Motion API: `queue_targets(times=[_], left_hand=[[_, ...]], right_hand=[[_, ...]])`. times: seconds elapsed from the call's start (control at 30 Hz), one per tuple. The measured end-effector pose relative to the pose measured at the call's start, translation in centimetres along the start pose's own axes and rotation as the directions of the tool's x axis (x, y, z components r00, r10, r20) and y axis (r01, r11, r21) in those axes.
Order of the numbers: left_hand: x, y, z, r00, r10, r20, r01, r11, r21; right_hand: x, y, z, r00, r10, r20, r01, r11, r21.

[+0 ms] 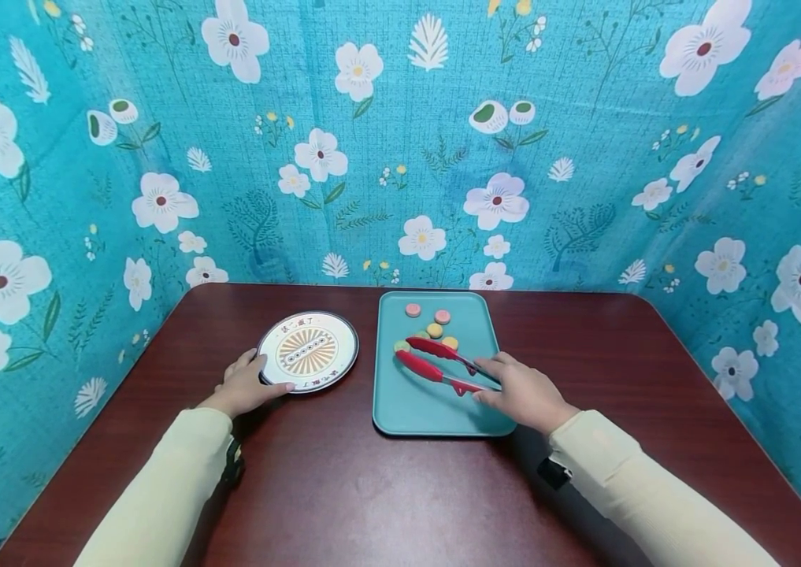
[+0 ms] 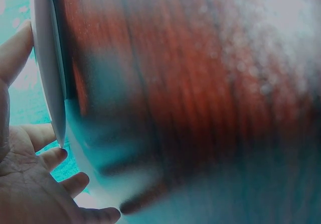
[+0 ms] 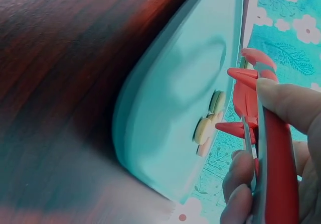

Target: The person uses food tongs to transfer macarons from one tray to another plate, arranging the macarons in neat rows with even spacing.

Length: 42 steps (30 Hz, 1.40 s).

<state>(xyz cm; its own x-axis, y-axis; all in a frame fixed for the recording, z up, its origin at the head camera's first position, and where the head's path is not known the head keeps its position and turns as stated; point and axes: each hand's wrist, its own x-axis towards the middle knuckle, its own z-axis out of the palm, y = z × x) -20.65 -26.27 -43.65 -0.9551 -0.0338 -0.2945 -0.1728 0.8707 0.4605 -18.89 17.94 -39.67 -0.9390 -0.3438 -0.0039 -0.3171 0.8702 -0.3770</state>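
Note:
On the left of the table lies a round white plate (image 1: 309, 351) with a striped centre and dark rim. My left hand (image 1: 244, 387) holds it by its near left edge, thumb and fingers spread along the rim; the left wrist view shows the plate edge-on beside the thumb (image 2: 17, 50). My right hand (image 1: 524, 394) grips red-and-silver tongs (image 1: 435, 366), whose red tips hang over a teal tray (image 1: 435, 413). Several macarons lie there: pink (image 1: 443, 316), yellow (image 1: 434, 330) and green (image 1: 402, 346). The tips reach beside the green one; whether they touch it I cannot tell.
The dark reddish wood table (image 1: 343, 488) carries both plate and tray, with a gap between them. Blue floral cloth (image 1: 386, 157) stands behind the table and along its sides.

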Motion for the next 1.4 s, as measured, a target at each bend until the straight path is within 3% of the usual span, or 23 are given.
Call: queue_targets(times=[1.4], left_hand=[[0.1, 0.1, 0.0, 1.000, -0.011, -0.004, 0.011, 1.000, 0.001]], right_hand=[[3.9, -3.0, -1.4, 0.999, -0.040, -0.015, 0.040, 0.999, -0.026]])
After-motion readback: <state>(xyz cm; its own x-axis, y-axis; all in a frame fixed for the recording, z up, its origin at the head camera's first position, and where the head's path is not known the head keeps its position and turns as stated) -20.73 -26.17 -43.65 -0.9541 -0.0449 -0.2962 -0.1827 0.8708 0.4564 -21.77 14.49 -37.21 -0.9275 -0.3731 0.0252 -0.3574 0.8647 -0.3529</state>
